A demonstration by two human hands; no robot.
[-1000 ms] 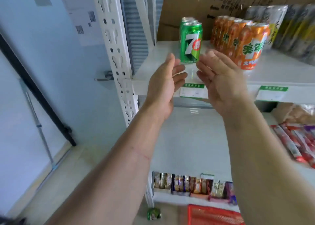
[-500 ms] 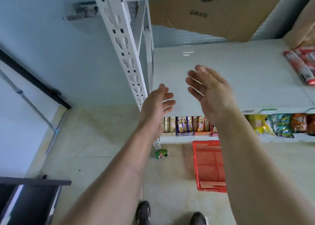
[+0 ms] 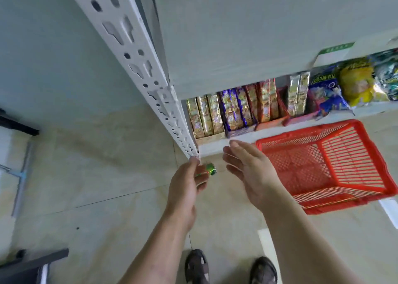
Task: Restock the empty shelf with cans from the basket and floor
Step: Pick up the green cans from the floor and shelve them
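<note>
A green can [image 3: 210,169] lies on its side on the tiled floor by the foot of the white shelf post [image 3: 150,83]. My left hand [image 3: 187,184] hangs above it with relaxed fingers, hiding part of the can, and holds nothing. My right hand [image 3: 249,171] is spread flat just to the right of the can, palm turned left, also holding nothing. The red plastic basket [image 3: 336,189] stands on the floor to the right and looks to hold nothing. The bare white shelf [image 3: 237,36] fills the upper part of the view.
Snack packets [image 3: 234,111] in gold, purple and orange line the bottom shelf, with bagged snacks [image 3: 353,83] further right. My two shoes [image 3: 197,266] show at the bottom edge. A dark piece of furniture [image 3: 30,264] sits at the lower left.
The view has tilted down from the upper shelf with its cans to the floor. Both hands have come down with it and now hang over the green can on the floor.
</note>
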